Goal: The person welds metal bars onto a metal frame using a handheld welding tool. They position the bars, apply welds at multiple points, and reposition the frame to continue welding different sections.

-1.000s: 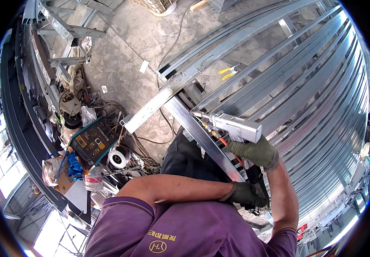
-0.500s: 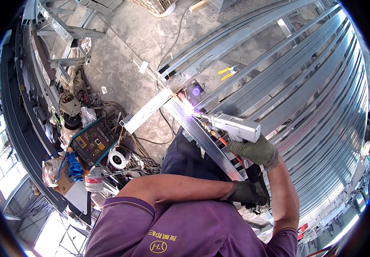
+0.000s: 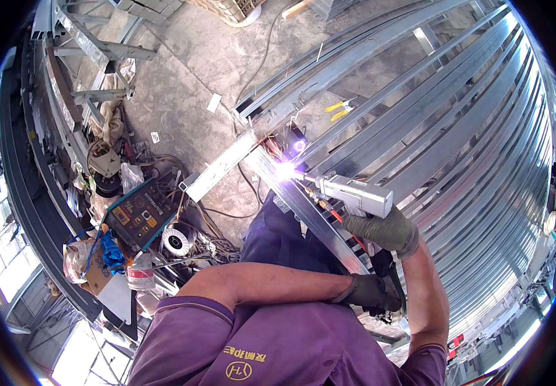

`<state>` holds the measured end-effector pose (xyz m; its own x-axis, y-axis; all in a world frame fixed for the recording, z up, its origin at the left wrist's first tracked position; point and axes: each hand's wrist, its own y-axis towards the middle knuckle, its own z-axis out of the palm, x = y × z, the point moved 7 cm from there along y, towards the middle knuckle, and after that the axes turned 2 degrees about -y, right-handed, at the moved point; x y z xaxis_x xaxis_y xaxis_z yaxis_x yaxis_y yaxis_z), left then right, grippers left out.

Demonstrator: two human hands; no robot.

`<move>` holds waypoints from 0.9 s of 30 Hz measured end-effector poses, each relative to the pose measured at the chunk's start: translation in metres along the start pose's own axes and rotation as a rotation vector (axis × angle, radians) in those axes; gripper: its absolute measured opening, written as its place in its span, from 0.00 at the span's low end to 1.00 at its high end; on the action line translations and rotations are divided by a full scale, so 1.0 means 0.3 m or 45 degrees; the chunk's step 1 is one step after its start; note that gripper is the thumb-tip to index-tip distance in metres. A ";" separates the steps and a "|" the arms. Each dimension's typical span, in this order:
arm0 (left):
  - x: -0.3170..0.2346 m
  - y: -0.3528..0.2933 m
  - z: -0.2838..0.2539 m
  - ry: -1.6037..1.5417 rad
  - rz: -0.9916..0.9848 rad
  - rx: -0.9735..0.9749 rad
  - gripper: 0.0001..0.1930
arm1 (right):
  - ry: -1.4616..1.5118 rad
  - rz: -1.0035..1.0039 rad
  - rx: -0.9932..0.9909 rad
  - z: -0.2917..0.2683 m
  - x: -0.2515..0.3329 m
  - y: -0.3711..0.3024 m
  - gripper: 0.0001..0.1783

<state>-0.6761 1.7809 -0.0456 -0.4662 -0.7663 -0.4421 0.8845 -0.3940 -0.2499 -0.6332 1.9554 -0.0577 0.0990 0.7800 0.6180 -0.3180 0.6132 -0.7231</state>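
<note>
My right hand [image 3: 384,230], in a green glove, is closed round the grip of a silver welding gun [image 3: 358,195]. The gun's nozzle points left to a bright welding arc [image 3: 284,170] on a flat metal bar [image 3: 320,222]. Glare hides the contact point. Beyond the arc, that bar meets a short metal crosspiece [image 3: 220,168]. My left arm crosses my body. Its dark-gloved hand [image 3: 369,292] is closed beside a black hose [image 3: 387,267] below the gun; what its fingers hold is hidden.
Long metal profiles [image 3: 413,116] lie in rows on the right. Yellow-handled pliers [image 3: 339,110] rest beyond the arc. At left stand a control box [image 3: 139,212], a wire spool [image 3: 176,238] and tangled cables [image 3: 217,241]. A metal frame [image 3: 101,51] rises at the far left.
The spray of sparks round the arc looks smaller. The gun and both hands are in nearly the same place.
</note>
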 end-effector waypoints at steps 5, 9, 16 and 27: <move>0.013 0.007 0.022 0.032 0.120 0.043 0.19 | -0.019 0.028 -0.026 0.017 -0.018 -0.013 0.40; 0.006 -0.003 0.057 0.141 0.219 0.126 0.18 | -0.133 0.114 -0.181 0.023 0.051 -0.103 0.36; -0.037 -0.063 0.064 0.260 0.109 0.188 0.16 | -0.387 -0.154 -0.659 0.027 0.075 -0.347 0.27; 0.033 -0.146 -0.015 0.587 0.150 -0.144 0.15 | -1.076 -0.511 -0.592 0.345 0.198 -0.335 0.19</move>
<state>-0.7193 1.7929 -0.0429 -0.3444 -0.4877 -0.8022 0.9363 -0.2406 -0.2556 -0.6929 1.9272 0.0838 -0.6317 0.2768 0.7241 0.0046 0.9354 -0.3535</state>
